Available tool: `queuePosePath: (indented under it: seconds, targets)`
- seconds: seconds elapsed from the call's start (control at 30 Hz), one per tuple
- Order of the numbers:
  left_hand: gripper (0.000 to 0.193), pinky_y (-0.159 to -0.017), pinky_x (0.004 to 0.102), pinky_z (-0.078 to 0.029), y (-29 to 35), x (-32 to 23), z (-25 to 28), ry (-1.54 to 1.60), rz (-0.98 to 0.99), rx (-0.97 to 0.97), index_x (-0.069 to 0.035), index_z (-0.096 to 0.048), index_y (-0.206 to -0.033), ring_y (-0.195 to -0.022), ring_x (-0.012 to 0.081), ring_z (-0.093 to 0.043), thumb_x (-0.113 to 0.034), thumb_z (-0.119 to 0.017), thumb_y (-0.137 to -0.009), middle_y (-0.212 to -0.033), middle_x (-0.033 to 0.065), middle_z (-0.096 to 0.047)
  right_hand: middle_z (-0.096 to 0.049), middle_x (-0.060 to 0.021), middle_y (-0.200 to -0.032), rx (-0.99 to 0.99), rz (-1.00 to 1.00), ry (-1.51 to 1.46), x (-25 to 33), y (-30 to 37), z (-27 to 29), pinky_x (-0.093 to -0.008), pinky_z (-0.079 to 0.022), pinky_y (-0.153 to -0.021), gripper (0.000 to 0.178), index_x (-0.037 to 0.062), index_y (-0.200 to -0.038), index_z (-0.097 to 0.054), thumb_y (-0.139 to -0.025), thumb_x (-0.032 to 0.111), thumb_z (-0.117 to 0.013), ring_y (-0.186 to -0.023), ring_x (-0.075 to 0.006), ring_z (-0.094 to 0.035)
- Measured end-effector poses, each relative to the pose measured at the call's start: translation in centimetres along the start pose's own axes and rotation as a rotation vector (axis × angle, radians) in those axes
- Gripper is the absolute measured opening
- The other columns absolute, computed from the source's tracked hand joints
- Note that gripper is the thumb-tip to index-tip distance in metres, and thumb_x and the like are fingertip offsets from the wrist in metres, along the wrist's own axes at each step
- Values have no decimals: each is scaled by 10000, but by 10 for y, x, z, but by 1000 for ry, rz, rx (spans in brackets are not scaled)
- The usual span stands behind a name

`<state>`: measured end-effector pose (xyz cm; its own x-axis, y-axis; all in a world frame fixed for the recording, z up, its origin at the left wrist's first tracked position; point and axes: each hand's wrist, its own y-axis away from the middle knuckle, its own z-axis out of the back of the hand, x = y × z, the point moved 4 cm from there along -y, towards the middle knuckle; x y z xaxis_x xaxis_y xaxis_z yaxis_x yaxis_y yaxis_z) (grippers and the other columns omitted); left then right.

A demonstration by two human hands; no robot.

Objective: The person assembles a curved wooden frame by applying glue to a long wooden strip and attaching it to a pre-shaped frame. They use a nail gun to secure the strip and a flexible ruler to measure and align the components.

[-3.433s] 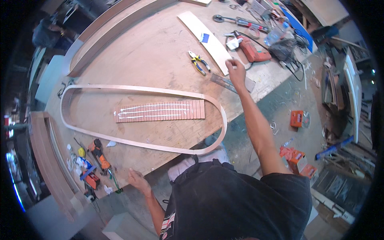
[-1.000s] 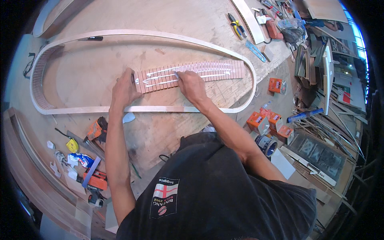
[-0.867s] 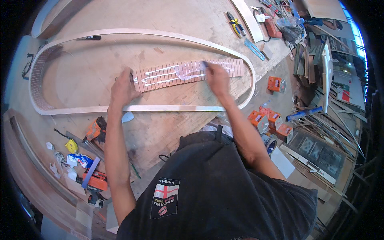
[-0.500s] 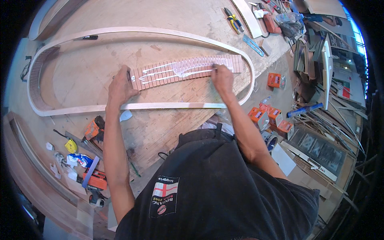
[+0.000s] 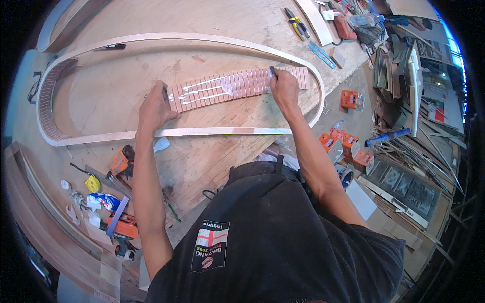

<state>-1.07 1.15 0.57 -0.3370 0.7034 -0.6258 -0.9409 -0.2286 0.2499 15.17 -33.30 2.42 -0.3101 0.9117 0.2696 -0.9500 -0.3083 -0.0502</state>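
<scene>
A slotted wooden strip (image 5: 183, 105) lies slantwise on the workbench, inside a long rounded pale wooden frame (image 5: 222, 131). White glue (image 5: 207, 91) runs along it in lines towards the left and is smeared thin towards the right. My left hand (image 5: 154, 110) grips the strip's left end, thumb near the front edge. Near the right end, my right hand (image 5: 286, 92) is closed on a small dark spreader (image 5: 272, 71) that rests on the glued face. Its lower part is hidden by my fingers.
Pliers (image 5: 297, 24) and a light blue flat tool (image 5: 322, 54) lie at the far right of the bench. A yellow tape measure (image 5: 92, 183) and an orange power tool (image 5: 122, 160) sit at near left. Orange boxes (image 5: 349, 99) stand right of the bench.
My right hand has turned, and the dark spreader shows more clearly near the strip's far edge. Glue at the right end looks thinner. My left hand keeps its hold.
</scene>
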Motion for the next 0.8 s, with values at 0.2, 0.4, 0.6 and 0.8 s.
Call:
queuePosePath:
  seconds: [0.2,0.4,0.6,0.8]
  targets:
    - [752,-837,462,-530,2,-9,5,-1,28,-11,-81,-510,-1104,-1005,378,-660,-131,-951,-497,-1027,155,-672,-697,-185,-879,67,168,-74,83,34,-43,-478,-558,-738,177,56,-1001,-740,-853,132,-682,-839,-380,-689]
    - [780,-873,453,-524,1,4,-1,57,69,55,-76,-509,-1148,-1033,380,-657,-141,-953,-511,-1055,158,-673,-674,-188,-843,182,292,-159,148,50,-53,-485,-551,-720,174,42,-999,-721,-876,149,-661,-843,-370,-685]
    - [746,-843,477,-539,1,9,-2,27,18,-14,-81,-498,-1099,-1044,388,-652,-148,-953,-513,-1087,150,-661,-678,-182,-850,118,203,-56,130,14,-37,-488,-550,-711,181,42,-1009,-723,-880,155,-664,-823,-369,-684]
    - [778,-862,465,-535,3,7,0,-19,41,0,-80,-512,-1152,-1065,376,-656,-156,-955,-518,-1111,151,-668,-655,-150,-827,205,506,-84,195,50,-53,-457,-573,-698,140,54,-969,-700,-892,127,-607,-847,-329,-685]
